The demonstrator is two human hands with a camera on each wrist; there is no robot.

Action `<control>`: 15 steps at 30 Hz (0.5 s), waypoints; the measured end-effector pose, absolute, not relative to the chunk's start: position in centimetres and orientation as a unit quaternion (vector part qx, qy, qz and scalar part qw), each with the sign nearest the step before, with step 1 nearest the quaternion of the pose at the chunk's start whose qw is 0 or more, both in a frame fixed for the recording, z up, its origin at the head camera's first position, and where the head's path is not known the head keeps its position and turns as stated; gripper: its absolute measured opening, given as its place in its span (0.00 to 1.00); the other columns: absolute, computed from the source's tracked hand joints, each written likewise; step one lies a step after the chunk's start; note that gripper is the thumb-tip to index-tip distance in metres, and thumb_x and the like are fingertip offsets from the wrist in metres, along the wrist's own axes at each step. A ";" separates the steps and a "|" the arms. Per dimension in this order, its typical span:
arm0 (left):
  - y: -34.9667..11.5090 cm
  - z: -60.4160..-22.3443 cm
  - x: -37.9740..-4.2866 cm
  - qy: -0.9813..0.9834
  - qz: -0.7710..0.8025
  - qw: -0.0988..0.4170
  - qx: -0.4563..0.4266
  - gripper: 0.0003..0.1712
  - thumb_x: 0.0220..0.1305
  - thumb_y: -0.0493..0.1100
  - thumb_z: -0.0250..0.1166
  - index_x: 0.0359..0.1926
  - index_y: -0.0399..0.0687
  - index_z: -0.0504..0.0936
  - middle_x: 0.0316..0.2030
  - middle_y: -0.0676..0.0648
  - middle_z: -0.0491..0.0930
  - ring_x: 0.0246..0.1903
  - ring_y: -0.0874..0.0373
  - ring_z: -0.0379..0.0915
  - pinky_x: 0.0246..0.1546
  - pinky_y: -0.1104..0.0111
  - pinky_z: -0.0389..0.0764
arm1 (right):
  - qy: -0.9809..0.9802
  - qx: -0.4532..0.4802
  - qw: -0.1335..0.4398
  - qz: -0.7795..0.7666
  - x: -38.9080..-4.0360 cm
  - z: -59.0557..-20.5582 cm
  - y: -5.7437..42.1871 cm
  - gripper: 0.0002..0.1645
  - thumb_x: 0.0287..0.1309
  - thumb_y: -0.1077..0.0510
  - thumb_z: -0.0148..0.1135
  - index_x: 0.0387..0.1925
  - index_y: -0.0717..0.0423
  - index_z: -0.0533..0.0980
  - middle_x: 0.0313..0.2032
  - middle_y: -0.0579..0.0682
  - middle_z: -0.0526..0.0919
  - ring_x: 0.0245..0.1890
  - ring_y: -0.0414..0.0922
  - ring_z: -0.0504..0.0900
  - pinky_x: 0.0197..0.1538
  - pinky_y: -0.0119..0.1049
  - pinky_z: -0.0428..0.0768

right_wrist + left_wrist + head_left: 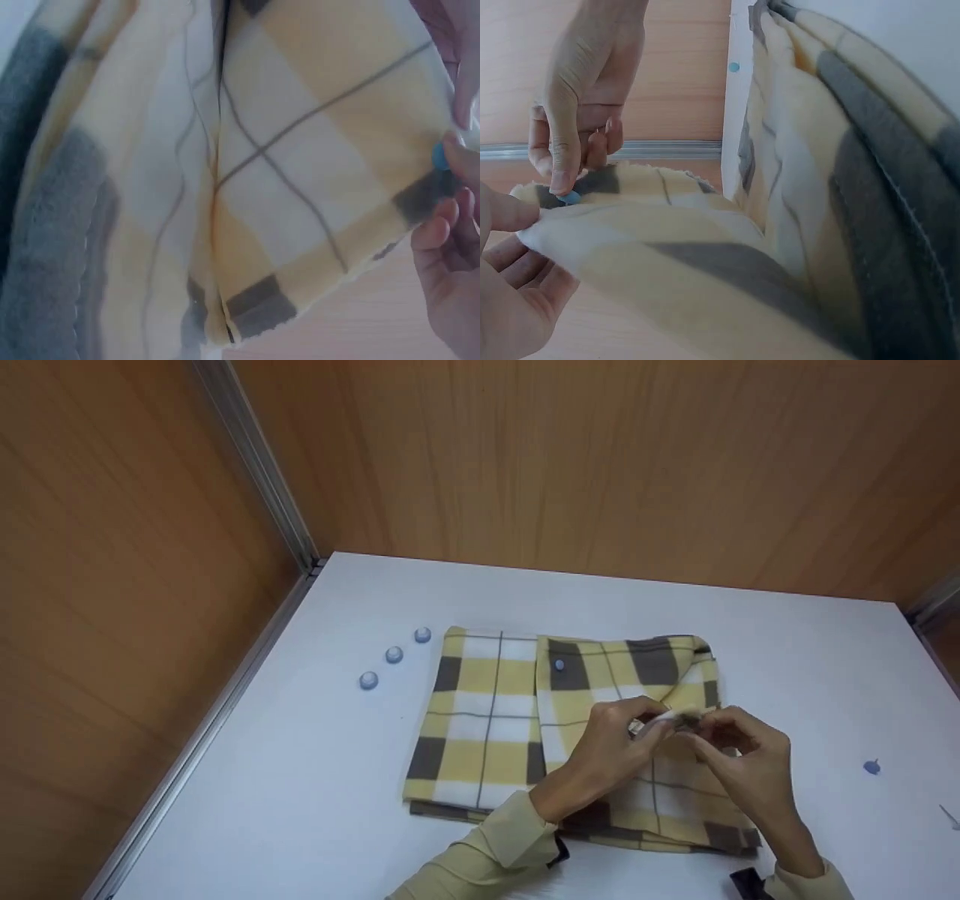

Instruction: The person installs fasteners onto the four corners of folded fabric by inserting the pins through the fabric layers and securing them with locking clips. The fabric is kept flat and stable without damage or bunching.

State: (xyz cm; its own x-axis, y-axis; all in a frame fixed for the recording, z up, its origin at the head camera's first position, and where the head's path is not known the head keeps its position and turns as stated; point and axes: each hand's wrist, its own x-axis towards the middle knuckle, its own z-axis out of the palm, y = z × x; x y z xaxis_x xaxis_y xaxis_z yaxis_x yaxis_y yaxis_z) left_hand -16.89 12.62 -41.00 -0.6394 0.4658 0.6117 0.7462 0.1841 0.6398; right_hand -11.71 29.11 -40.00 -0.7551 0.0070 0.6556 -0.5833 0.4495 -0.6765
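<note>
A yellow, white and dark grey plaid cloth [480, 720] lies folded on the white table, its right part lifted between both hands. My left hand [611, 742] pinches the raised edge of the cloth between thumb and fingers, as the left wrist view shows. My right hand [754, 761] holds a small blue-headed pin [570, 197] at the cloth's edge, thumb against its head and the other fingers curled. In the right wrist view that blue head [439, 156] sits beside a dark grey patch. Its point is hidden. Another blue head [559, 665] shows on the cloth's upper flap.
Three round bluish caps [394, 654] stand in a slanting row left of the cloth. A loose blue-headed pin [871, 766] lies on the table [810, 675] to the right, point up. A small pale thing [951, 819] is at the right edge. Wooden panels [585, 465] rise behind and left.
</note>
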 end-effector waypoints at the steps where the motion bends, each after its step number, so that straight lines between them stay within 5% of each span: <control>1: 12.6 -41.0 -16.8 -0.757 -0.495 0.142 -0.402 0.10 0.62 0.42 0.54 0.36 0.43 0.79 0.31 0.53 0.80 0.33 0.76 0.71 0.32 0.84 0.71 | -0.800 0.183 0.299 0.487 -11.7 -39.9 29.0 0.16 0.29 0.82 0.64 0.27 0.70 0.75 0.22 0.57 0.76 0.18 0.41 0.76 0.22 0.24 0.74; 8: 12.4 -40.5 -16.7 -0.759 -0.476 0.149 -0.420 0.09 0.61 0.41 0.54 0.36 0.43 0.79 0.33 0.52 0.80 0.35 0.74 0.72 0.36 0.85 0.70 | -0.802 0.200 0.281 0.487 -11.6 -39.9 28.8 0.19 0.34 0.80 0.62 0.34 0.68 0.77 0.29 0.60 0.80 0.27 0.44 0.81 0.28 0.28 0.77; 15: 11.5 -39.9 -16.3 -0.779 -0.452 0.097 -0.424 0.11 0.61 0.42 0.54 0.41 0.42 0.79 0.38 0.51 0.79 0.36 0.73 0.71 0.32 0.87 0.69 | -0.798 0.190 0.269 0.505 -11.6 -40.1 28.9 0.19 0.36 0.81 0.61 0.36 0.71 0.77 0.32 0.61 0.79 0.31 0.46 0.80 0.31 0.29 0.78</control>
State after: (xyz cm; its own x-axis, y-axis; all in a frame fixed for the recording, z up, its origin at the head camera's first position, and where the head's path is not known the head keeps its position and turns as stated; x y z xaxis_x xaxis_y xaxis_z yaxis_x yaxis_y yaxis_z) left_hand -16.30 11.53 -39.88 -0.6224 0.5727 0.5335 0.7474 0.2324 0.6224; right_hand -11.57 28.91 -40.14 -0.7832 -0.0315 0.6209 -0.5745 0.4185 -0.7035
